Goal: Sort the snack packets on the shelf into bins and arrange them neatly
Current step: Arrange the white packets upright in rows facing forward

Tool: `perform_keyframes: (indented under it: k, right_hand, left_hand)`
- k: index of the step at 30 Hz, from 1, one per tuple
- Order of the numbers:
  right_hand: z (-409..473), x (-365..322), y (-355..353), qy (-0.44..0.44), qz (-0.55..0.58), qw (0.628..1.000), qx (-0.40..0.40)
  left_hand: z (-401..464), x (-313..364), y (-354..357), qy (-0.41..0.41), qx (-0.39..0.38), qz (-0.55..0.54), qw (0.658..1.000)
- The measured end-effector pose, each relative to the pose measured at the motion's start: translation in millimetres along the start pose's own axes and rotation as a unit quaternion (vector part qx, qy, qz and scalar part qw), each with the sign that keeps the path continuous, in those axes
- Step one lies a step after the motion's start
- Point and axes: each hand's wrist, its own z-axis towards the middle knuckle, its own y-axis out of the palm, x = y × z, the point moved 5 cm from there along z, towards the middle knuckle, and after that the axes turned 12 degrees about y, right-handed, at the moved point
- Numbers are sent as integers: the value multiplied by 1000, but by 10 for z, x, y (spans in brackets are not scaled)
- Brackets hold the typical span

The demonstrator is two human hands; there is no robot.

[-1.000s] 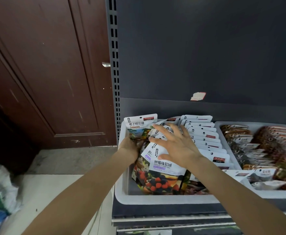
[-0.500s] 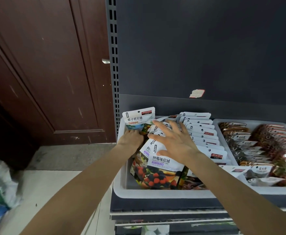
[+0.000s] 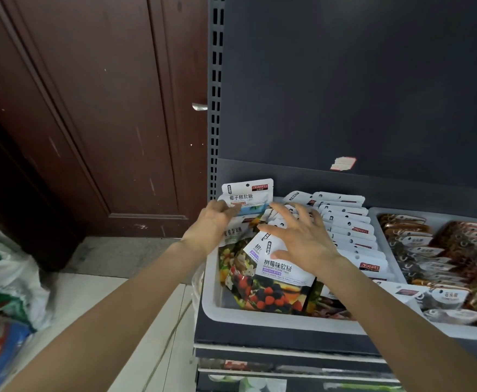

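A white bin (image 3: 210, 295) on the shelf holds several soft-candy packets in white-topped rows. My left hand (image 3: 210, 226) holds a coconut candy packet (image 3: 248, 195) by its lower edge, upright at the bin's back left corner. My right hand (image 3: 299, 240) lies with fingers spread on the leaning packets in the middle, its thumb on a raspberry candy packet (image 3: 278, 281) at the front. A tidy row of the same white-topped packets (image 3: 347, 224) fills the bin's right half. Packets under my hands are partly hidden.
A second white bin (image 3: 386, 219) to the right holds rows of brown snack packets (image 3: 458, 244). The dark shelf back panel rises behind, with a slotted upright (image 3: 214, 108) at left. A brown door (image 3: 104, 108) and floor bags (image 3: 8, 278) stand left.
My left hand has raised the coconut packet a little, up toward the bin's back corner. My right hand stays spread over the leaning packets, shifted slightly back.
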Motion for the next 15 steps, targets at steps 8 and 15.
perform_keyframes:
  k: [8,15]
  right_hand:
    - [11,-37,1,5,12,1000,-16]
    - [-107,104,-79,86,167,982,20]
  left_hand:
    - [-286,123,-577,15,198,-100,975]
    - [-501,175,-778,-72,218,-251,940]
